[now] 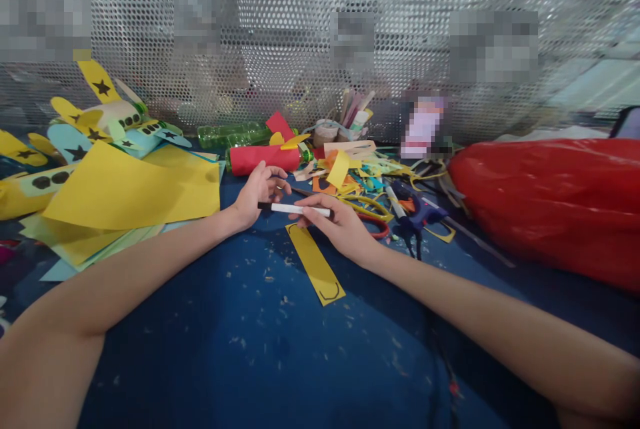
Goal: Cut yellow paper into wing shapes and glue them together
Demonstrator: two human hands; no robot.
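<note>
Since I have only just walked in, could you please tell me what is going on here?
A person's right hand holds a slim white marker with a black end above the blue tabletop. The left hand, loosely curled, is close to that black end. Below them lies a yellow paper strip with a dark curved line at each end.
</note>
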